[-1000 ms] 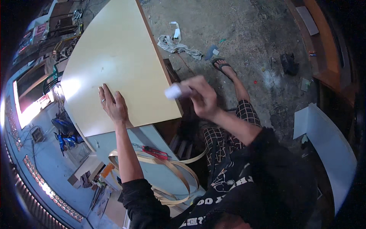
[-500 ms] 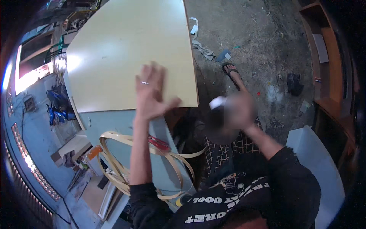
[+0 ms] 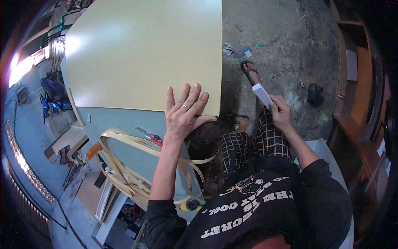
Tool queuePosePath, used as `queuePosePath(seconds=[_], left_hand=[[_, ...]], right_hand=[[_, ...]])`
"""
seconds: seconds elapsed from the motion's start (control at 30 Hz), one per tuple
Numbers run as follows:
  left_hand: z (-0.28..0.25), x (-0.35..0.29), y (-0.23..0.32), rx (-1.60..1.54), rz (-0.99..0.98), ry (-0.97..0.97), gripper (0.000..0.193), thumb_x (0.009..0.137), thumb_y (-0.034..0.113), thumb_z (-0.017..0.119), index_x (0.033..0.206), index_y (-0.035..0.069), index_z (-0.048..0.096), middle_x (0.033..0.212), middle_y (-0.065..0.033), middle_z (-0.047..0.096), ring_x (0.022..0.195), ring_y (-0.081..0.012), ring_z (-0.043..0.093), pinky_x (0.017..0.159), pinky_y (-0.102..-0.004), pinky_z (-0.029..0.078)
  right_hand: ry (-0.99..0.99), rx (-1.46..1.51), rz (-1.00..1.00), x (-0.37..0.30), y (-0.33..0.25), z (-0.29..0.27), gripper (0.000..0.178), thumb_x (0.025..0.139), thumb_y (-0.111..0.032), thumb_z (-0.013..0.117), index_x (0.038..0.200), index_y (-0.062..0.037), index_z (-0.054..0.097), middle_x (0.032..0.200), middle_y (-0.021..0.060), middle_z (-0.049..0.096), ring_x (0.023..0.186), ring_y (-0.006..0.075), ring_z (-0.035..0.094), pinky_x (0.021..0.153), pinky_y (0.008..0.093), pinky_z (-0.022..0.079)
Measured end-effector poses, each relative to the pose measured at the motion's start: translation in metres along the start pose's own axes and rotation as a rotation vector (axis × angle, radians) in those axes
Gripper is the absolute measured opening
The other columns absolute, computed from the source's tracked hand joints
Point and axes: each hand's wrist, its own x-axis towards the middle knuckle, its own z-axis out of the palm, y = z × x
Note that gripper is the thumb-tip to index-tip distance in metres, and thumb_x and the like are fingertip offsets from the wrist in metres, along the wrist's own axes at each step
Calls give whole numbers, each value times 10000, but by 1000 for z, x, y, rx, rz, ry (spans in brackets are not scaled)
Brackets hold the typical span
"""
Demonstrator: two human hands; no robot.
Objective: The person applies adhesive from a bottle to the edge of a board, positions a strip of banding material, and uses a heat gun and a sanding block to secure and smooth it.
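A large pale wood-grain panel (image 3: 145,54) lies on a light blue work table (image 3: 120,120). Near its closest right corner my left hand (image 3: 182,114) rests with fingers spread, the thumb stretched along the near edge. Out over the floor, to the right of that corner, my right hand (image 3: 282,113) is closed around one end of a flat white rectangular block (image 3: 261,95). Below the panel, a red utility knife (image 3: 156,140) sits on the table by my left forearm. Loops of pale edging strip (image 3: 109,134) lie beside it, partly behind that forearm.
A yellow and black round tool, perhaps a tape measure (image 3: 191,205), sits near my left sleeve. An orange-capped bottle (image 3: 94,150) stands left of the strip loops. Brown wooden shelving (image 3: 360,83) lines the right side. A black bag (image 3: 316,94) and scraps litter the concrete floor.
My left hand has come down and right to the panel's near corner. My right hand, blurred before, has moved slightly right, and the white block now shows clearly. The view has shifted.
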Motion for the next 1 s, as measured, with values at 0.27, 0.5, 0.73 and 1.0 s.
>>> queuePosePath(seconds=[0.27, 0.5, 0.73, 1.0], left_hand=[[-31, 4, -24, 14, 94, -141, 618, 683, 515, 763, 1197, 181, 681, 1296, 17, 646, 1235, -163, 586, 1114, -449, 407], [-82, 1, -61, 33, -98, -463, 923, 670, 588, 736, 1464, 217, 447, 1563, -26, 362, 1445, -214, 331, 1170, -511, 285], [-61, -28, -61, 139, -277, -163, 897, 673, 609, 745, 1431, 193, 502, 1526, -66, 430, 1402, -274, 413, 1093, -606, 340], [-90, -49, -30, 96, -477, 27, 1027, 585, 735, 745, 1437, 215, 504, 1518, -42, 446, 1416, -254, 397, 1127, -624, 264]], right_hand=[[-37, -5, -35, 55, -13, -50, 267, 991, -154, 564, 1171, 30, 635, 1034, 130, 651, 971, 225, 613, 865, 320, 465], [-26, -30, -83, 108, -42, -113, 287, 1002, -190, 562, 1171, 29, 638, 1037, 113, 656, 957, 194, 609, 860, 308, 465], [-60, -62, -164, 155, -74, -141, 295, 1003, -221, 561, 1139, 26, 646, 980, 97, 661, 917, 163, 591, 833, 297, 462], [-343, -51, -247, 150, -212, -108, 275, 999, -241, 571, 1075, 8, 661, 837, -7, 605, 783, 86, 518, 701, 255, 434]])
